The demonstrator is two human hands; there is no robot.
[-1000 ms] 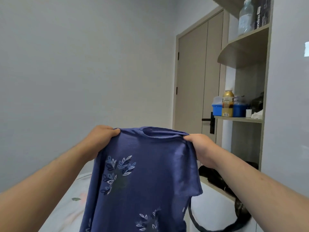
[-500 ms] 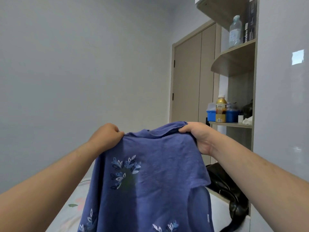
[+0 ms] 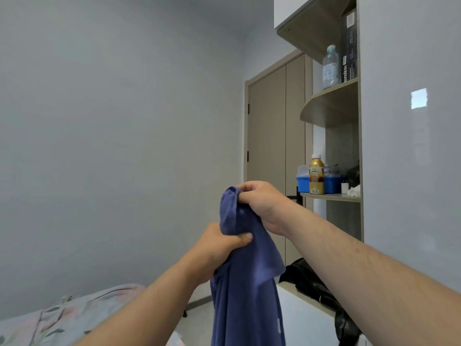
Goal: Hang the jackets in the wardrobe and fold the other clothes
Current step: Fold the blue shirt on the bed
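A blue T-shirt [image 3: 245, 290] hangs bunched and doubled lengthwise in front of me. My right hand [image 3: 259, 204] pinches its top end up high. Just below, my left hand [image 3: 219, 245] grips the gathered cloth, thumb across the front. The shirt's leaf print is hidden in the fold and its lower end runs out of the frame. A black garment or bag [image 3: 316, 288] lies on the low ledge at the right.
A bed with a pale flowered sheet [image 3: 64, 315] sits at the lower left. Open wooden shelves [image 3: 331, 196] on the right carry bottles and blue boxes. A closed tan door [image 3: 269, 158] stands behind them, beside a bare grey wall.
The shirt was held spread by both shoulders; now my hands have come together, folding it lengthwise. My right hand rose with the top, my left dropped below it. The view tilted up.
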